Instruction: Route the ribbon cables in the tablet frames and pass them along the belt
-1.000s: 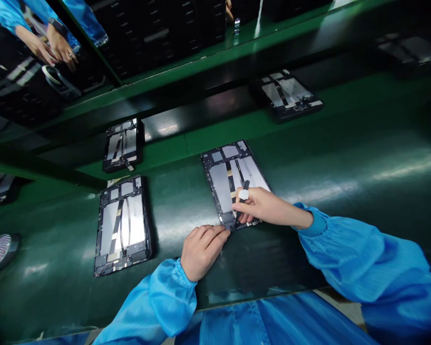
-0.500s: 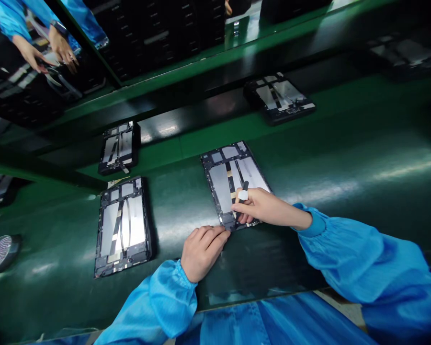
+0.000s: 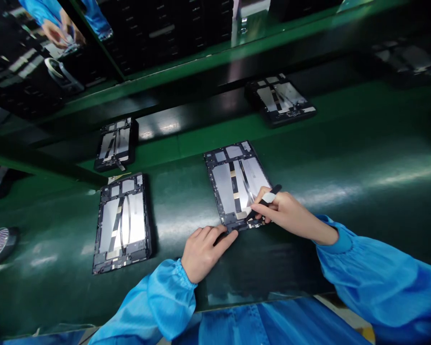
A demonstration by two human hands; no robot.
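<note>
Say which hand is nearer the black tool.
Right. The right hand grips the tool; the left hand, apart from it, rests at the near left corner of the tablet.

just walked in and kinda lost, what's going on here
A person's right grip holds a slim black tool with a white patch, its tip by the near end of an opened tablet. The left grip rests at that tablet's near left corner. Another opened tablet lies leftward on the green bench.

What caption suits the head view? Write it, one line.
Right hand holds a tool over an open tablet; left hand touches its edge.
</note>
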